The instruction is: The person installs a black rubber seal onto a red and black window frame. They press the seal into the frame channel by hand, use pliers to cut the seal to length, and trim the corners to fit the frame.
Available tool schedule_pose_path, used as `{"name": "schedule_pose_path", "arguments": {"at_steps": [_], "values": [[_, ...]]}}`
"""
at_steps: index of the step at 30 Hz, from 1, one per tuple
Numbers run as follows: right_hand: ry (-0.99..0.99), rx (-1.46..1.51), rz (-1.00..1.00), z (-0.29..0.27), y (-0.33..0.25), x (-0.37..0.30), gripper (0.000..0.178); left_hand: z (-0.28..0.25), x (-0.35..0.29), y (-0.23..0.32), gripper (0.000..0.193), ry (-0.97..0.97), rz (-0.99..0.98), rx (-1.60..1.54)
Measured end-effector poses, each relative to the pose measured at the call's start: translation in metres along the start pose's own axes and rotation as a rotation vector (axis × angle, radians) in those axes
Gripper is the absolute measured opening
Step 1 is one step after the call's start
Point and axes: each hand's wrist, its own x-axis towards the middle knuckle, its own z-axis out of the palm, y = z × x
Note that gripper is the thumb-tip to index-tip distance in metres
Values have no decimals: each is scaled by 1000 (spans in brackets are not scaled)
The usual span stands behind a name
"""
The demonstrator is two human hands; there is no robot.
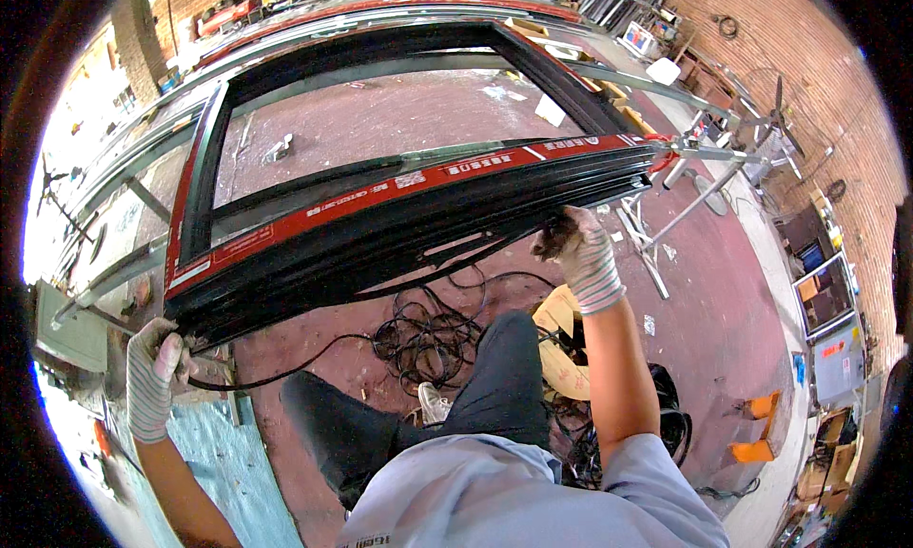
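Observation:
A large black window frame [380, 253] with red protective film along its edges lies on metal rails in front of me. My left hand [160, 365], in a striped glove, is closed at the frame's near left corner around a black rubber strip [276, 379]. From there the strip runs right into a tangled coil on the floor. My right hand [585, 253], its glove fingertips blackened, is closed under the near side, toward the right. Another length of the strip runs along the frame's near face to these fingers, which partly hide it.
Below the frame, the tangled black coil [418, 334] lies by my feet. Tan cardboard [563, 348] and more black strip lie beside my right leg. Metal stand legs [704, 201] jut out at right. An orange bracket [756, 429] rests on the floor; a blue-green board [214, 462] lies at lower left.

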Motion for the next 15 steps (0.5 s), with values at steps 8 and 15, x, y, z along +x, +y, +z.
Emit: {"name": "schedule_pose_path", "arguments": {"at_steps": [8, 15], "values": [[23, 30, 61, 17, 7, -2, 33, -7, -2, -20, 41, -80, 20, -76], [-4, -36, 29, 14, 23, 4, 32, -8, 1, -17, 40, -102, 22, -124]]}}
